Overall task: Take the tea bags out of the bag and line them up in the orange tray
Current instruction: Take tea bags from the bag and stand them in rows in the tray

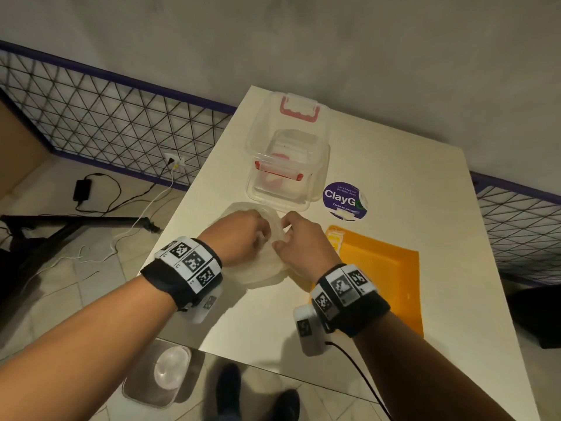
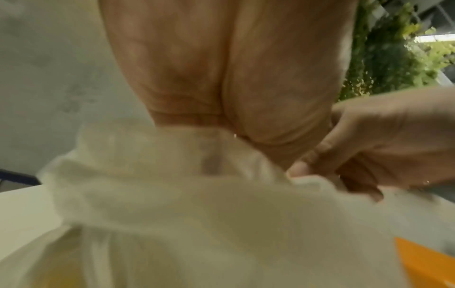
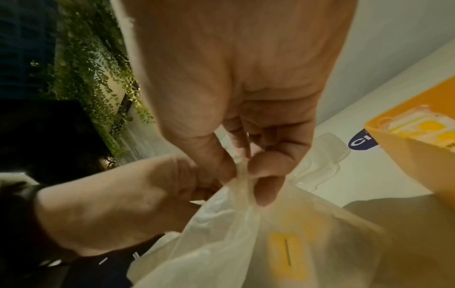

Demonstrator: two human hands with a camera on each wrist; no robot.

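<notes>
A translucent white plastic bag (image 1: pixel 264 270) lies on the table (image 1: pixel 409 189) between my hands. My left hand (image 1: pixel 256 235) grips its rim on the left, fingers curled and partly hidden by the plastic. My right hand (image 1: pixel 285 235) pinches the opposite rim; in the right wrist view thumb and fingers (image 3: pixel 265 167) squeeze a twisted strip of the bag (image 3: pixel 221 233). A yellow tea bag tag (image 3: pixel 288 253) shows through the plastic. The orange tray (image 1: pixel 385 268) lies to the right, with one yellow-and-white tea bag (image 1: pixel 334 238) in its far left corner.
Two clear plastic containers (image 1: pixel 288 153) with red latches stand at the back of the table. A round purple sticker (image 1: pixel 344 200) lies beside them. The table's left edge drops to a tiled floor with cables; a metal bin (image 1: pixel 164 372) stands below the near edge.
</notes>
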